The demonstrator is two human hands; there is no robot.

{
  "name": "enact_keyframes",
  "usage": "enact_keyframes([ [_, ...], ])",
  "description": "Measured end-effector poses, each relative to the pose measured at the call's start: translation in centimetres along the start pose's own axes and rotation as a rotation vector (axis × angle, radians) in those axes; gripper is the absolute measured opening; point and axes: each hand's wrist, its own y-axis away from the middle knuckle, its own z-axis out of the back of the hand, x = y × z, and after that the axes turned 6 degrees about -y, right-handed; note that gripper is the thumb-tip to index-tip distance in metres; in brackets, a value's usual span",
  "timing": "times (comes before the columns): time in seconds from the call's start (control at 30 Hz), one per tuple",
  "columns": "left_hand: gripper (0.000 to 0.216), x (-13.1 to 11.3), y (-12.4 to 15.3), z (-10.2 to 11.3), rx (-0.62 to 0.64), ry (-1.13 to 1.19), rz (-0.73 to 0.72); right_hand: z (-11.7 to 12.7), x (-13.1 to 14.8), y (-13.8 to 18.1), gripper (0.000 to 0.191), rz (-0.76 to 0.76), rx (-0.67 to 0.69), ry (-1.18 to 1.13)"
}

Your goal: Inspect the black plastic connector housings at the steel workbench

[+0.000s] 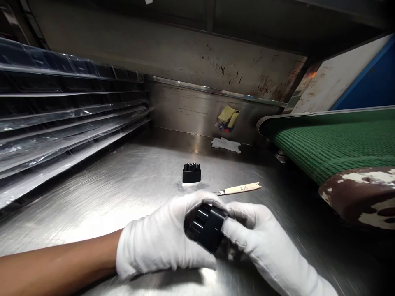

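Broadly, a steel table [101, 193] fills the view, scuffed and shiny, with a stained metal wall behind it. On the left stands a stack of clear plastic trays [61, 119], layered one over another and reaching back toward the wall. On the right a green belt [333, 144] runs off the frame edge, and a rusty roller end [361, 197] with flaking white paint sits below it.

Both hands wear white gloves and meet low in the middle, over the table's near edge. The left hand [160, 238] curls its fingers around a black plug [207, 226], gripping it from the left, with the bare forearm lying along the table. The right hand [262, 242] pinches the same plug from the right, thumb and fingers pressed to its side. So the plug is held between the two hands, just above the table.

Beyond them, a second black part [191, 173] stands alone on the table, well apart from the hands. A slim tool [239, 189] with a pale handle marked A30 lies near it, to the right. Farther back, a white scrap [226, 144] rests by the wall, below a yellow tag [228, 116] stuck on it.
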Motion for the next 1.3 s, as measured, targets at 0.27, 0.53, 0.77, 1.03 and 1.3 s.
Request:
enact_keyframes([
  [0.27, 0.040, -0.52, 0.24, 0.19, -0.039, -0.150, 0.122, 0.22, -0.07, 0.30, 0.030, -0.073, -0.011, -0.006],
  [0.53, 0.032, -0.50, 0.10, 0.01, -0.025, -0.105, 0.008, 0.30, -0.19, 0.03, 0.037, -0.028, 0.000, 0.067],
  [0.77, 0.031, 0.07, 0.16, -0.02, -0.063, 0.025, -0.016, 0.00, 0.17, -0.02, 0.042, 0.023, 0.017, 0.069],
  [1.03, 0.027, 0.25, 0.28, 0.00, -0.073, 0.029, -0.013, -0.36, 0.60, 0.00, 0.035, -0.070, -0.038, 0.005],
  [1.3, 0.020, 0.09, -0.12, -0.13, 0.008, 0.001, -0.050, -0.01, 0.59, -0.27, 0.037, -0.135, -0.001, -0.125],
])
